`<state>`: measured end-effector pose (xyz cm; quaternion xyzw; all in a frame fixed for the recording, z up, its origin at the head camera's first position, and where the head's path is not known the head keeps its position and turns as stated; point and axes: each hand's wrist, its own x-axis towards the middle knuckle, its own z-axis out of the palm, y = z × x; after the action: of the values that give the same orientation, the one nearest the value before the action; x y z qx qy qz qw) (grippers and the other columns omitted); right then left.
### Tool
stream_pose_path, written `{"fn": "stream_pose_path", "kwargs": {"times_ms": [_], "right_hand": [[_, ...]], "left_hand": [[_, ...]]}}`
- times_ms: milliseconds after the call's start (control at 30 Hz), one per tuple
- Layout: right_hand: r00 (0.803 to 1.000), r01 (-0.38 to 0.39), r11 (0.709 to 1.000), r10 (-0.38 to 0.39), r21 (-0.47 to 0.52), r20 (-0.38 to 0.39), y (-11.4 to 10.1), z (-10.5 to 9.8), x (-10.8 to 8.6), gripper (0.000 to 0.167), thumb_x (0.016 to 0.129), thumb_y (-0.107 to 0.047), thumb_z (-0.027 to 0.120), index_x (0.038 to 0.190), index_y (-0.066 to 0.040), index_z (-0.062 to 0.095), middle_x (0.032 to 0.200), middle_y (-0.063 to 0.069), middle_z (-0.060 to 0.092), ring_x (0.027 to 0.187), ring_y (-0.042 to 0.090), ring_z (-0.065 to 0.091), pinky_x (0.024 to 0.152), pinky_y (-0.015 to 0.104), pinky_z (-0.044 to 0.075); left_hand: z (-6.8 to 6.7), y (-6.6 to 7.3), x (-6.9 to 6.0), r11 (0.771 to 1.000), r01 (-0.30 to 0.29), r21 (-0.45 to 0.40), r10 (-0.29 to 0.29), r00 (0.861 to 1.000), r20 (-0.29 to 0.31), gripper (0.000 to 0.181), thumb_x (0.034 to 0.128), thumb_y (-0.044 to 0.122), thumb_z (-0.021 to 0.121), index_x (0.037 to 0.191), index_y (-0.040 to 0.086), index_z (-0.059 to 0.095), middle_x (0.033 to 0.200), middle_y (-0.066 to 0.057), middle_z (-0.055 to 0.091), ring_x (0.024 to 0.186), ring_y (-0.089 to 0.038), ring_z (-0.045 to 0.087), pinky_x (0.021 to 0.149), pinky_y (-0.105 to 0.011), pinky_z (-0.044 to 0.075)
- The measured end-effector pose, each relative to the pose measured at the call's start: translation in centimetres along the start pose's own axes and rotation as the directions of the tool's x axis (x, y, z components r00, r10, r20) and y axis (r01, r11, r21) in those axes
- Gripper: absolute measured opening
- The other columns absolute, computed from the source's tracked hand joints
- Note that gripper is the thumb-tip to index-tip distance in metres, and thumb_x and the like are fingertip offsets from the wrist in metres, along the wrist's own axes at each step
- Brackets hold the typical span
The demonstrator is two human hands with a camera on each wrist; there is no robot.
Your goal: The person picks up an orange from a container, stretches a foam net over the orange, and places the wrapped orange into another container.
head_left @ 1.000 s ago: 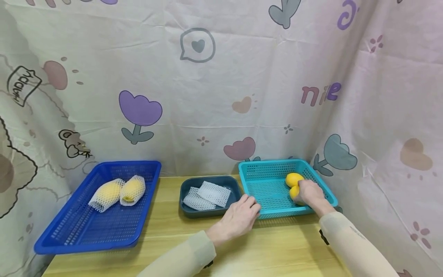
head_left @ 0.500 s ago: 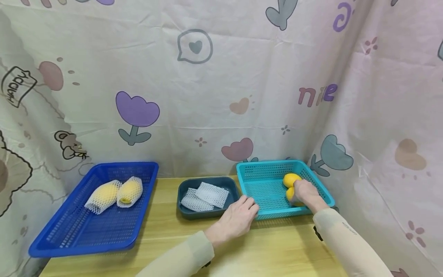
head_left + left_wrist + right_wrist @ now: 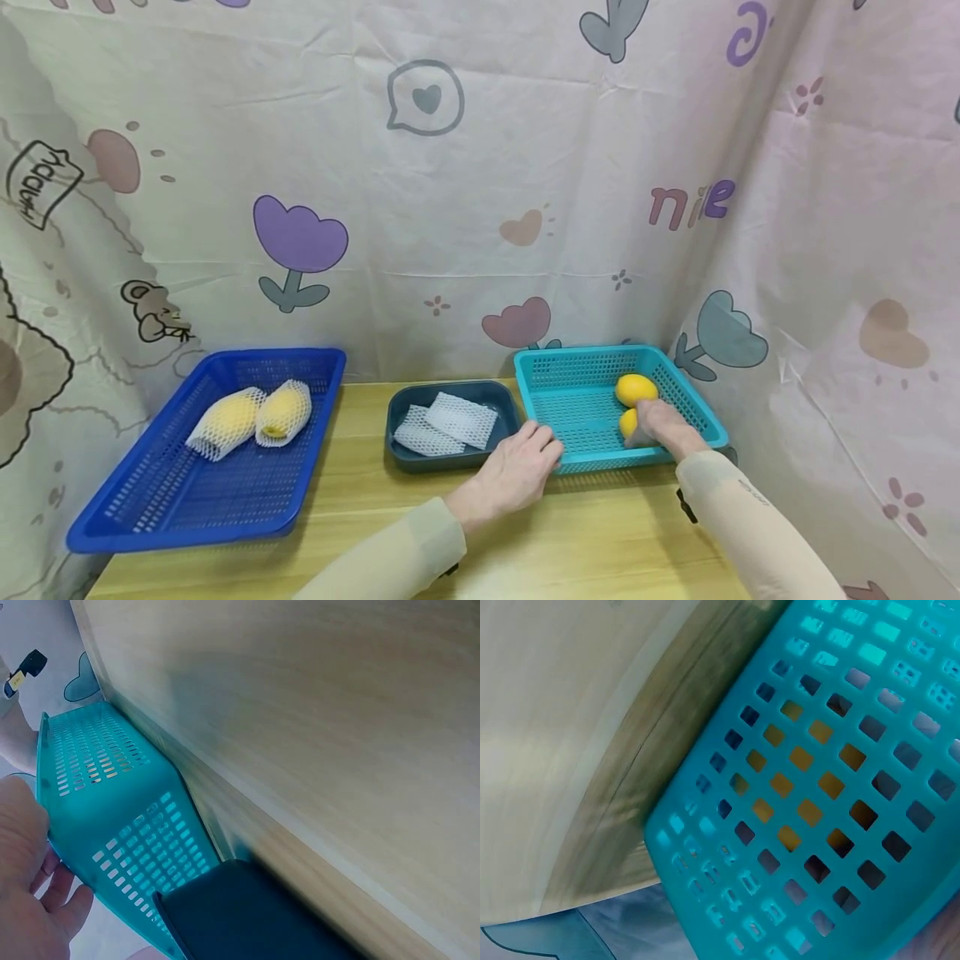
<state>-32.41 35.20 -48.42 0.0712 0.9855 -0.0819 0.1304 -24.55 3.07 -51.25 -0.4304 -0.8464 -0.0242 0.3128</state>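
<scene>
1. The turquoise basket [image 3: 573, 408] is placed at the far right corner of the desk [image 3: 585, 533]. The near yellow fruit [image 3: 627, 424] is partly hidden at its near right corner, with the far yellow fruit [image 3: 636, 389] just behind.
2. By the right hand [image 3: 663, 423] the near yellow fruit appears to be grasped, fingers bent about it; the fingertips cannot be made out.
3. Over the last second, that hand has been shifted slightly toward the basket's near edge, and more of the far yellow fruit is bared. The grip is judged to be still settling; no lift is shown.
4. The basket's rim is gripped at its near left corner by the curled fingers of the left hand [image 3: 517, 467], unmoved, so the basket is probably being steadied.
5. Along the desk's far edge, white foam nets [image 3: 462, 419] are left in the dark tray [image 3: 450, 461]. Netted fruits [image 3: 228, 421] are held, unchanged, in the blue basket [image 3: 210, 500] at the far left corner.
</scene>
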Motion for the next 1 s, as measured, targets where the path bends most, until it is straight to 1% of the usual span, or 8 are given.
{"fn": "stream_pose_path", "kwargs": {"times_ms": [167,300,367,533,633,733,833,1000], "right_hand": [[1.0,0.014,1.0,-0.014,0.023,0.002,0.1,0.1,-0.1,0.066,0.085,-0.033,0.096,0.13,0.001,0.062,0.106,0.019,0.065,0.095,0.034,0.062,0.09,0.053,0.058],[0.999,0.032,0.999,-0.032,0.04,-0.003,0.4,0.1,-0.2,0.063,0.085,-0.032,0.095,0.128,0.001,0.062,0.105,0.018,0.065,0.094,0.033,0.061,0.087,0.053,0.057],[0.999,0.044,0.998,-0.043,0.044,-0.009,0.5,-0.1,-0.2,0.065,0.084,-0.032,0.095,0.13,0.0,0.062,0.106,0.018,0.065,0.095,0.033,0.061,0.087,0.053,0.057],[0.997,0.076,0.997,-0.075,0.019,-0.028,0.3,-1.0,-0.5,0.089,0.083,-0.038,0.094,0.152,0.001,0.055,0.112,0.02,0.067,0.098,0.035,0.062,0.087,0.054,0.056],[0.995,0.091,0.996,-0.091,0.005,-0.041,0.0,-1.6,-0.9,0.101,0.082,-0.042,0.093,0.161,0.003,0.049,0.114,0.021,0.067,0.097,0.035,0.062,0.084,0.052,0.056],[0.99,0.12,0.993,-0.119,0.009,-0.077,-0.4,-2.1,-1.3,0.104,0.08,-0.044,0.093,0.161,0.003,0.048,0.115,0.022,0.067,0.096,0.035,0.062,0.082,0.051,0.055],[0.983,0.148,0.989,-0.145,0.02,-0.116,-0.8,-2.4,-1.8,0.101,0.079,-0.045,0.093,0.157,0.003,0.052,0.115,0.021,0.067,0.097,0.035,0.061,0.082,0.051,0.055],[0.973,0.188,0.981,-0.18,0.046,-0.143,-1.3,-2.6,-2.4,0.098,0.081,-0.047,0.094,0.156,0.002,0.054,0.118,0.021,0.069,0.099,0.036,0.062,0.083,0.051,0.055]], "left_hand": [[-0.1,0.0,0.0,1.0,0.005,0.007,-0.005,1.0,0.014,0.006,0.1126,0.027,0.067,0.109,0.024,0.071,0.109,0.006,0.068,0.099,-0.015,0.058,0.084,-0.022,0.056],[-0.1,0.0,0.0,1.0,-0.004,0.002,0.004,1.0,0.022,0.006,0.1127,0.027,0.066,0.109,0.024,0.071,0.108,0.006,0.067,0.098,-0.015,0.058,0.082,-0.022,0.057],[-0.1,-0.1,-0.1,1.0,-0.006,0.001,0.006,1.0,0.021,0.007,0.1127,0.027,0.066,0.108,0.024,0.07,0.107,0.007,0.067,0.097,-0.014,0.057,0.081,-0.021,0.056],[-0.2,-0.1,0.0,1.0,0.002,0.003,-0.002,1.0,0.018,0.007,0.1128,0.027,0.066,0.108,0.025,0.071,0.106,0.007,0.066,0.096,-0.014,0.057,0.079,-0.021,0.056],[-0.3,-0.1,0.0,1.0,-0.001,0.001,0.001,1.0,0.028,0.008,0.1135,0.027,0.066,0.108,0.025,0.072,0.107,0.007,0.067,0.096,-0.014,0.058,0.077,-0.02,0.057],[-0.3,-0.2,0.1,1.0,0.0,-0.002,0.0,1.0,0.021,0.008,0.1128,0.028,0.067,0.108,0.025,0.073,0.108,0.007,0.068,0.096,-0.014,0.059,0.076,-0.02,0.058],[-0.3,-0.2,0.2,1.0,0.01,-0.015,-0.01,1.0,0.001,0.006,0.1108,0.028,0.071,0.106,0.025,0.074,0.108,0.007,0.069,0.096,-0.014,0.059,0.077,-0.021,0.057],[-0.3,-0.1,0.1,0.998,0.026,-0.056,-0.026,1.0,-0.002,0.005,0.1095,0.027,0.073,0.105,0.025,0.074,0.107,0.006,0.069,0.097,-0.014,0.06,0.075,-0.021,0.058]]}}
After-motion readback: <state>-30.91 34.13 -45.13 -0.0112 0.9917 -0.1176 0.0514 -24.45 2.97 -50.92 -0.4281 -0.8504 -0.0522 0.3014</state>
